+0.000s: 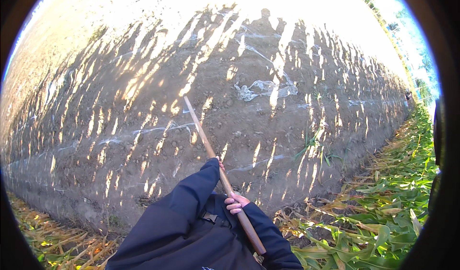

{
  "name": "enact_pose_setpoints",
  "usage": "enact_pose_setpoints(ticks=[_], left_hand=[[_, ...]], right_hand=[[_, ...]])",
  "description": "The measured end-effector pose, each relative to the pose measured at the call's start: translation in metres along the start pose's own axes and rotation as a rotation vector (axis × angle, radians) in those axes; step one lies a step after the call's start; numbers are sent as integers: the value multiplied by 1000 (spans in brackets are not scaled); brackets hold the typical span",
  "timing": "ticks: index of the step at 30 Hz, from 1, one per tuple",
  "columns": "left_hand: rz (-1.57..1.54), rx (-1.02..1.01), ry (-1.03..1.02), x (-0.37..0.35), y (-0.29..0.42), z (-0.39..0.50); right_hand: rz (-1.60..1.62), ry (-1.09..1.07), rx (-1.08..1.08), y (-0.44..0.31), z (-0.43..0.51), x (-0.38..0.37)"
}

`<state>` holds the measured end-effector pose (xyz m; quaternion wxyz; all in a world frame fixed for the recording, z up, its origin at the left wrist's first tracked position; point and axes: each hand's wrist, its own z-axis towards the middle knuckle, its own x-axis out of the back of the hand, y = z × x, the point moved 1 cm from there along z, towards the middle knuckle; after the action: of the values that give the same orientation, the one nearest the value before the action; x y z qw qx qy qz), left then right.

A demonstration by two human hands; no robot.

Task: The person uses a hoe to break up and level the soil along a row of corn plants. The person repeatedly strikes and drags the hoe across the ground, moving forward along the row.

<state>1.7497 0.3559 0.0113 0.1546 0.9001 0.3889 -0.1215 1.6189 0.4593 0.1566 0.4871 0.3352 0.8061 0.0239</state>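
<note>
A long wooden handle point(206, 140) runs slantwise from beside my body out over the soil; a small bluish-white patch shows at its far end, and I cannot tell what tool head it has. My left hand point(220, 164), mostly hidden by its dark sleeve, grips the handle farther out. Nearer my waist, my right hand point(236, 202) is closed around the same handle, whose butt end lies over my right sleeve. Crumpled clear plastic film point(266, 89) lies on the bare soil beyond the handle, to the right. Which hand is which is read from the sleeves.
Strips of thin plastic film point(161, 128) lie across the shaded soil. Green grass tufts point(314, 144) grow to the right. Corn plants point(381, 216) with green and dry leaves line the lower right, and dry leaves point(68, 246) the lower left. Shadows fall ahead.
</note>
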Motion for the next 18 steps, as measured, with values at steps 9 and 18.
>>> enact_pose_setpoints(ticks=[9, 18], left_hand=[[67, 146, 82, 17, -58, 0], [-13, 198, 23, -8, -63, 27]], right_hand=[[14, 72, 9, 67, -109, -5], [57, -103, 122, 77, -139, -3]])
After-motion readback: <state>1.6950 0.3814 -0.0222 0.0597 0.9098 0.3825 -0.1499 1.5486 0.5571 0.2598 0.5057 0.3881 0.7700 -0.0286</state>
